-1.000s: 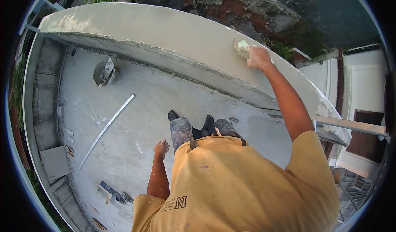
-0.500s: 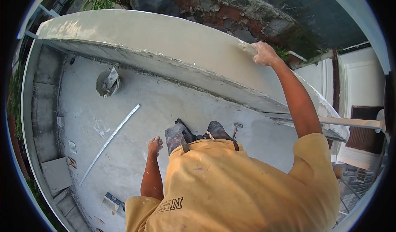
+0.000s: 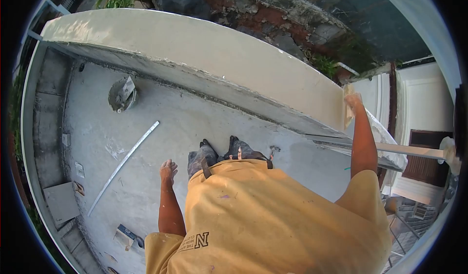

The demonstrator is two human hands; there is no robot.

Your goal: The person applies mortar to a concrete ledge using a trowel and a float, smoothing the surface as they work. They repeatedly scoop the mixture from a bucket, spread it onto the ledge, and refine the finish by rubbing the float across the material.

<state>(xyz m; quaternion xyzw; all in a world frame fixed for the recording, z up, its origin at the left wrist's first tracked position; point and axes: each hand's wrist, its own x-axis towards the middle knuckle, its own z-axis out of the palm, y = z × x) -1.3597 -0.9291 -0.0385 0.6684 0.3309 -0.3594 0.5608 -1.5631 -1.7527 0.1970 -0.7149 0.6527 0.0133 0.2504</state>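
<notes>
My right hand is closed round a flat, pale yellow plastering float, seen nearly edge-on. The float is against the smooth beige plastered top of the curved low wall, near its right end. My fingers hide part of the tool. My left hand, dusted with plaster, hangs in the air over the grey floor. It holds nothing, and its fingers are slightly bent and apart.
A mortar bucket with a flat trowel in it stands near the wall's foot. A long metal straightedge lies on the floor. Nearby are a small box and a square board. A rail crosses at right.
My right hand has moved the float rightward and towards me along the wall top, and the tool has turned more edge-on. My left hand remains empty. The view has shifted slightly.
</notes>
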